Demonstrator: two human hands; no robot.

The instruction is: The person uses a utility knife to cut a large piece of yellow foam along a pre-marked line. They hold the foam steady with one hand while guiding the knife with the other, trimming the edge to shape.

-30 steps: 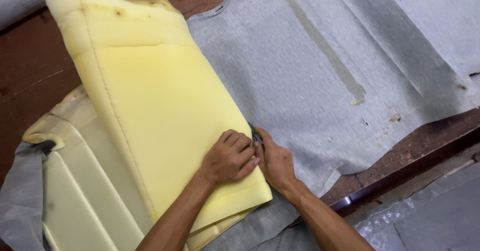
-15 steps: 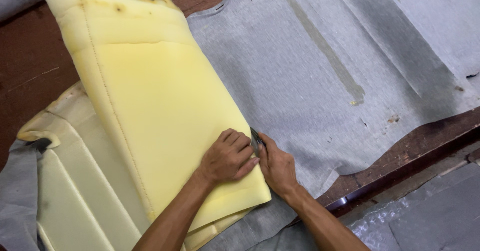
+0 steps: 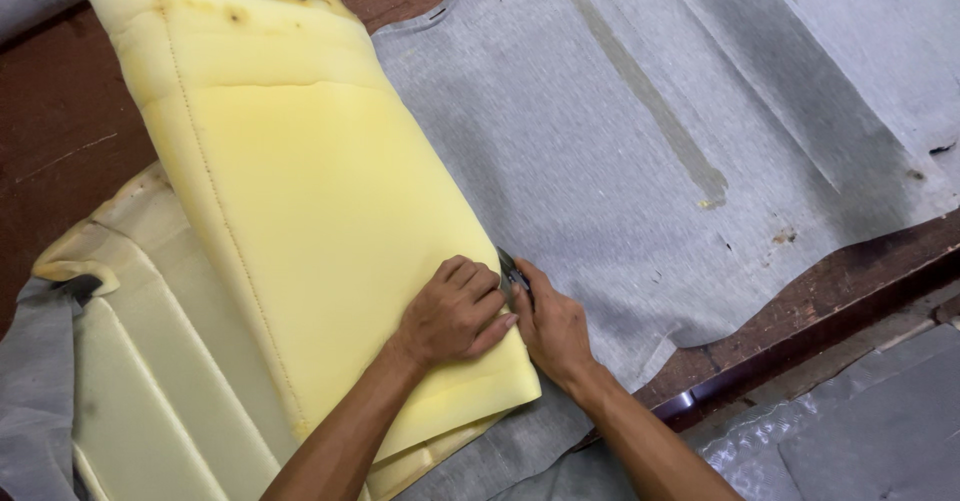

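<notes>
- The counter is dark reddish-brown wood, bare at the upper left and along the lower right edge of the frame.
- The grey fabric lies flat over the counter across the upper right, with a darker stripe running diagonally through it.
- The foam, a thick pale yellow slab, runs from the upper left to the lower middle, its right edge lying on the fabric.
- A cream cover lies under the foam at the lower left.
- The left hand presses palm-down on the foam's lower right edge, fingers curled, gripping nothing.
- The right hand rests on the fabric just beside the foam, touching the left hand, closed around a small tool.
- The tool, dark metal, pokes out above the right hand at the foam's edge; its kind cannot be told.
</notes>
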